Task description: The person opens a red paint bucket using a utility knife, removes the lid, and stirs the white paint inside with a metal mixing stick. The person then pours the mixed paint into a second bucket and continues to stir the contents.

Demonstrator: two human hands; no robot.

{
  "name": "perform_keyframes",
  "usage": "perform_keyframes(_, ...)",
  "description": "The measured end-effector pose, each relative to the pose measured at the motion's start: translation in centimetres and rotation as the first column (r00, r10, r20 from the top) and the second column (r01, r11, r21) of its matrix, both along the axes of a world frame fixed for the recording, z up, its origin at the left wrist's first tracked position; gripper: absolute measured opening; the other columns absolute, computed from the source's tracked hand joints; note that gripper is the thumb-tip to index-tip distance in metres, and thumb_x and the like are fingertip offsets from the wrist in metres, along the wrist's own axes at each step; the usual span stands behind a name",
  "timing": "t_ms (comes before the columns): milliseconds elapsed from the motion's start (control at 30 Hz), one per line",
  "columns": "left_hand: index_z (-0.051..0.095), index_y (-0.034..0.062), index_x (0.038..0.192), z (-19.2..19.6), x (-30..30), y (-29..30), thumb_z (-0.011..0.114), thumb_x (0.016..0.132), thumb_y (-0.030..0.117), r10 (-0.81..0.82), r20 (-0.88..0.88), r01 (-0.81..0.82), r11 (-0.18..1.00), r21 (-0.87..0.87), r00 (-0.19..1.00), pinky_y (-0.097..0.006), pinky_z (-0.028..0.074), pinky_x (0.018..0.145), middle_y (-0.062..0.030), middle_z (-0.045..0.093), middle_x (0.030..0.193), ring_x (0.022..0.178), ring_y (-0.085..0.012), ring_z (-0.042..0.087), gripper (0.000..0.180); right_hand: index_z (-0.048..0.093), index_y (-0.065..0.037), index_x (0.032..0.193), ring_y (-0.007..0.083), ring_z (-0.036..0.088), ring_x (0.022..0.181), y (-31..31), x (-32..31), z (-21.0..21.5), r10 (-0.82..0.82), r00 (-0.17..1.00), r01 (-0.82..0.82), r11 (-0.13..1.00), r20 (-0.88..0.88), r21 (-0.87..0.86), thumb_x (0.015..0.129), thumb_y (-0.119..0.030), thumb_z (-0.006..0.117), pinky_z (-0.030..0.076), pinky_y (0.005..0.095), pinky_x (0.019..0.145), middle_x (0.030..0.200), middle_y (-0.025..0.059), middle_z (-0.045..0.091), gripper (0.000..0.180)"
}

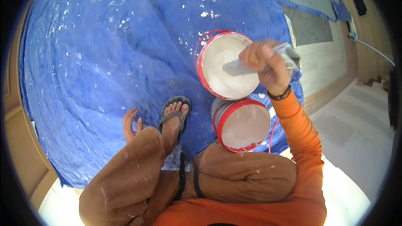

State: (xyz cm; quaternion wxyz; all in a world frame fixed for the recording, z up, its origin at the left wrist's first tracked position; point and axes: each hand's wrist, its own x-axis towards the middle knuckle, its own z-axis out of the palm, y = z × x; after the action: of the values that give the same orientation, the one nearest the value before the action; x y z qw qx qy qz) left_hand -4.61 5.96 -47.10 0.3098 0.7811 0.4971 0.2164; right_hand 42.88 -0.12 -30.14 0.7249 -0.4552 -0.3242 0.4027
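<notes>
My right hand [270, 62], blurred by motion, is closed around a grey flat tool [238, 68], like a broad stick or scraper. The tool's lower end reaches into a red-rimmed bucket [202, 72], at the off-white paste [217, 84] inside. Past my fist sticks out a pale, crumpled-looking piece [289, 55] whose kind I cannot make out. Nearer to me stands a second red-rimmed bucket [217, 119], tilted toward me, with smooth off-white paste [246, 127] in it. My left hand [132, 124] rests beside my knee with fingers apart and nothing visible in it; the knee partly hides it.
A blue tarp [117, 54] spattered with white spots covers the floor. My sandalled foot [172, 119] is planted left of the buckets. Wooden panels [31, 146] line the left edge. Grey sheeting [307, 25], a small black object [359, 6] and a pale hose or cable [372, 49] lie at right.
</notes>
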Motion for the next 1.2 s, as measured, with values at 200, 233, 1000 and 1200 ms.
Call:
perform_keyframes(200, 0.075, -0.0008, 0.117, 3.3, 4.8, 2.1, 0.070, 0.102, 0.012, -0.122, 0.161, 0.177, 0.904, -0.389, 0.979, -0.037, 0.054, 0.096, -0.0147, 0.076, 0.113, 0.103, -0.0246, 0.071, 0.020, 0.069, 0.000, 0.079, 0.0123, 0.057, 0.065, -0.9, 1.0, 0.1, 0.088, 0.932, -0.025, 0.984, 0.353, -0.179, 0.095, -0.012, 0.072, 0.046, 0.0337, 0.060, 0.069, 0.0051, 0.063, 0.020)
perform_keyframes(233, 0.075, -0.0004, 0.119, 4.4, 7.0, 2.9, 0.070, 0.103, 0.013, -0.164, 0.231, 0.259, 0.839, -0.479, 0.959, -0.037, 0.054, 0.095, -0.0138, 0.076, 0.113, 0.102, -0.0226, 0.071, 0.021, 0.069, 0.000, 0.078, 0.0123, 0.056, 0.064, -1.0, 0.7, -0.7, 0.055, 0.973, -0.026, 0.991, 0.226, -0.129, 0.095, -0.013, 0.073, 0.046, 0.0332, 0.060, 0.068, 0.0049, 0.063, 0.022)
perform_keyframes(1000, 0.022, 0.0000, 0.164, 6.5, 24.4, 1.9, 0.069, 0.106, 0.012, 0.122, 0.577, 0.503, 0.368, -0.782, 0.808, -0.035, 0.061, 0.089, -0.0104, 0.069, 0.105, 0.097, -0.0174, 0.070, 0.075, 0.068, 0.000, 0.080, 0.0072, 0.052, 0.062, 0.5, 1.0, -0.5, 0.009, 0.986, -0.001, 0.999, 0.166, -0.048, 0.099, -0.014, 0.069, 0.040, 0.0306, 0.056, 0.069, -0.0004, 0.062, 0.024)
perform_keyframes(1200, 0.023, 0.0004, 0.167, 6.5, 24.0, 2.1, 0.071, 0.106, 0.015, 0.063, 0.553, 0.491, 0.384, -0.782, 0.831, -0.031, 0.058, 0.080, -0.0065, 0.068, 0.104, 0.090, -0.0130, 0.066, 0.079, 0.065, 0.000, 0.076, 0.0140, 0.051, 0.062, 0.0, 0.5, 1.2, 0.004, 0.864, 0.130, 0.964, 0.504, -0.232, 0.102, -0.011, 0.063, 0.042, 0.0331, 0.060, 0.065, 0.0060, 0.055, 0.028)
